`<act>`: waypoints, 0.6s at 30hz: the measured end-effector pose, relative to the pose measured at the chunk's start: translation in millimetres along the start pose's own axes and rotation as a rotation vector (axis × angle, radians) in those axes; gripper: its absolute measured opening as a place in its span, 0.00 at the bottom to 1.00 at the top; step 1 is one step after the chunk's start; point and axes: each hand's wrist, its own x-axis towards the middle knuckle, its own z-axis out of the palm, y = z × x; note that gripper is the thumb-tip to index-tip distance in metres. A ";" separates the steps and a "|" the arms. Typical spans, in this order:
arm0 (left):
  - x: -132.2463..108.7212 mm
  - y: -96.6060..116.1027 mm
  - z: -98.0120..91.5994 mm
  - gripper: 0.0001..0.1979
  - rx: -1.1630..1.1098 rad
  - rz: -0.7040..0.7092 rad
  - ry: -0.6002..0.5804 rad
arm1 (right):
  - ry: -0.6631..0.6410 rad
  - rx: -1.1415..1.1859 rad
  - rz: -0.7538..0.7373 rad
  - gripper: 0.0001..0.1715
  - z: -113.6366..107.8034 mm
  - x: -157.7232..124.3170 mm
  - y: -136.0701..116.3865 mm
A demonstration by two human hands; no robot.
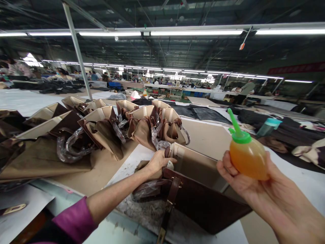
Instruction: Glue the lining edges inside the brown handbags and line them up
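Observation:
My left hand (159, 160) grips the far top edge of a dark brown leather bag (200, 200) that lies open on the worktable, its tan lining (195, 166) facing up. A strap with a buckle (170, 200) hangs down the bag's front. My right hand (250, 183) holds a small orange glue bottle (247, 157) with a green cap and a long green nozzle (234, 122), raised to the right of the bag.
Several unfinished tan and brown bags (106, 128) with plastic-wrapped handles stand in a row at the left and behind. Black material (200, 113) and a teal-lidded bottle (267, 126) lie on the table beyond. Other workers sit at distant tables under strip lights.

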 end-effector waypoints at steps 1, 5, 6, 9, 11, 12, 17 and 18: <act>-2.1 0.1 -1.1 0.15 0.003 0.005 -0.010 | -0.009 0.004 0.008 0.23 0.8 1.1 0.5; -6.7 8.4 -7.8 0.15 0.040 0.032 -0.044 | -0.077 0.040 0.006 0.20 1.6 3.2 0.5; -6.5 13.2 -10.0 0.15 0.053 0.040 -0.048 | -0.077 0.057 0.008 0.20 0.5 1.9 -0.4; -4.2 38.0 -17.0 0.15 0.089 0.085 -0.050 | -0.043 0.092 0.023 0.20 -5.6 -7.8 -5.4; -2.0 64.0 -21.6 0.16 0.140 0.154 -0.076 | -0.041 0.100 0.017 0.21 -10.7 -17.4 -9.3; -0.7 79.3 -23.7 0.16 0.181 0.194 -0.109 | -0.040 0.104 0.014 0.22 -13.2 -22.4 -11.0; 10.0 161.5 -29.6 0.14 0.485 0.142 -0.365 | -0.018 0.109 0.033 0.23 -25.5 -37.5 -11.7; 12.4 175.7 -29.2 0.13 0.572 0.109 -0.417 | -0.027 0.101 0.039 0.22 -29.2 -37.7 -10.5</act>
